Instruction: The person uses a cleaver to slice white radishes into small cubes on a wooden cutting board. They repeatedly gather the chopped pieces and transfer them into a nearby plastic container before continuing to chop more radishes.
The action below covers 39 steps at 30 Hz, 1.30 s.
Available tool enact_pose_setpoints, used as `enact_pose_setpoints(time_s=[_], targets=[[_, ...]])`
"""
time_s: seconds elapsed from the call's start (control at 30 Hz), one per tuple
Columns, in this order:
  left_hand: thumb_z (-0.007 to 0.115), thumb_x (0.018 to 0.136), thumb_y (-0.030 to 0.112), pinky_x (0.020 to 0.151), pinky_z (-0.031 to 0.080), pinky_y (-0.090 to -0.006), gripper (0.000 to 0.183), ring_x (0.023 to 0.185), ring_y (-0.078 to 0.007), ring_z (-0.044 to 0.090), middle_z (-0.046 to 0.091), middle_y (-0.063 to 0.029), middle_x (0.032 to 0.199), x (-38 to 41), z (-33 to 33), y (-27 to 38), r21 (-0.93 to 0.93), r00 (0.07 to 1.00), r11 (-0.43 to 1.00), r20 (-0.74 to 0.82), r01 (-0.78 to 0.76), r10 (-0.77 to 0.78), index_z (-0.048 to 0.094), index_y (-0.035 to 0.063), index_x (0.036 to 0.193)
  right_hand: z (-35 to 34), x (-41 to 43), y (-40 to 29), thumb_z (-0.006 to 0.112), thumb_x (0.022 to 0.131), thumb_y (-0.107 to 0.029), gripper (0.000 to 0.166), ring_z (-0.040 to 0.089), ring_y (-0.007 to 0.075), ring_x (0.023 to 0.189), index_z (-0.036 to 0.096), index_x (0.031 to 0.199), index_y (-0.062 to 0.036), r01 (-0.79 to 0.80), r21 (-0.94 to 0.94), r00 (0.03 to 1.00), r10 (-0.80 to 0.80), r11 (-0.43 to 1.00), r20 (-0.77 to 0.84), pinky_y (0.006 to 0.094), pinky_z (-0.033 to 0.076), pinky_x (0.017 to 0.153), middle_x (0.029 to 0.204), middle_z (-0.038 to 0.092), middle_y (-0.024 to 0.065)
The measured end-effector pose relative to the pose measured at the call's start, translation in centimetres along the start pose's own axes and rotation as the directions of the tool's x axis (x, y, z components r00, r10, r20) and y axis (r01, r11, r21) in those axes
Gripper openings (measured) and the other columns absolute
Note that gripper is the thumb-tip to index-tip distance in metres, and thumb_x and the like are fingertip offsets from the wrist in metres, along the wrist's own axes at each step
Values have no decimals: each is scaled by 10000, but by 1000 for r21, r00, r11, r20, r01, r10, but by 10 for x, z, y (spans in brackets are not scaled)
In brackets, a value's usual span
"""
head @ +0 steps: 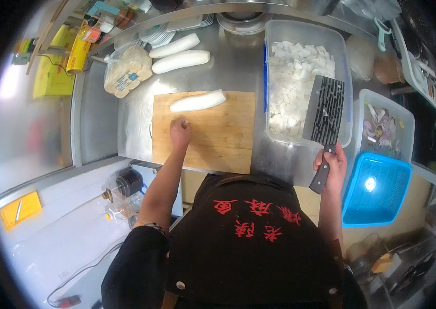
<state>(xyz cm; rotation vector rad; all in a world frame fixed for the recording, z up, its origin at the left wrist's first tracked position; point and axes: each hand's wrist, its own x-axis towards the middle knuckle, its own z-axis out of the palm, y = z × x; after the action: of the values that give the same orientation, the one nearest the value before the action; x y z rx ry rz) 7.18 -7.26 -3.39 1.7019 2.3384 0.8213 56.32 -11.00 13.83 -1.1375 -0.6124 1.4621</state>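
My right hand [332,166] grips the dark handle of a cleaver [326,110], whose patterned blade is raised over the right part of a clear plastic bin [270,131] of chopped white vegetable pieces [285,100]. Over the left part of a wooden cutting board [222,135] is my left hand [180,131], its fingers curled; a small pale bit shows at the fingertips, and whether it is held I cannot tell. Just beyond that hand, a peeled white radish [198,101] lies across the board. Two more peeled radishes [181,61] lie on the steel counter behind.
A plastic bag of round pale items [128,71] sits left of the radishes. Stacked plates [158,35] stand at the back. On the right are a bin with cut onion [382,125] and a blue basket [378,189]. A steel shelf edge [187,13] crosses the back.
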Motion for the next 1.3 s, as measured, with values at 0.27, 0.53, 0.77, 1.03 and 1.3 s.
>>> enact_pose_setpoints(time_s=[0.27,0.53,0.77,1.03,1.3], targets=[[721,751,24,631,525,-320,135,658,-185,627,642,-77,722,11,8,1,-73,973,995,224,67,-49,598,36,807,1,-20,1,572,905,-97,322,546,162,556,545,1212,-7,59,-4,998,-59,998,-25,273,462,522,671,559,91],[703,852,71,807,548,-366,219,894,-235,656,666,-76,999,13,4,316,-548,743,821,481,-160,466,640,43,1060,-31,-45,-4,553,911,-52,268,566,160,556,539,1172,8,43,-99,985,-58,994,-160,268,471,514,688,589,86],[587,953,435,1183,186,-596,684,1522,-301,169,230,-104,1637,-38,9,385,-626,100,316,355,-713,929,406,56,1493,-23,-35,-7,578,887,-8,330,612,150,607,530,1210,42,-11,-174,991,-12,985,-130,280,520,548,748,629,77],[653,906,275,1149,249,-606,593,1463,-334,289,351,-169,1556,61,41,285,-206,688,706,160,-678,708,479,68,1433,-60,-57,19,574,892,-29,328,596,186,643,508,1204,49,287,-117,908,-309,951,-283,304,510,628,810,610,112],[796,730,199,1068,370,-508,623,1275,-334,482,541,-112,1373,79,21,47,53,809,888,440,-457,390,563,116,1302,-15,-66,7,496,1037,-180,171,432,98,422,485,1169,-72,-125,-282,976,67,951,-208,260,387,365,690,533,46]])
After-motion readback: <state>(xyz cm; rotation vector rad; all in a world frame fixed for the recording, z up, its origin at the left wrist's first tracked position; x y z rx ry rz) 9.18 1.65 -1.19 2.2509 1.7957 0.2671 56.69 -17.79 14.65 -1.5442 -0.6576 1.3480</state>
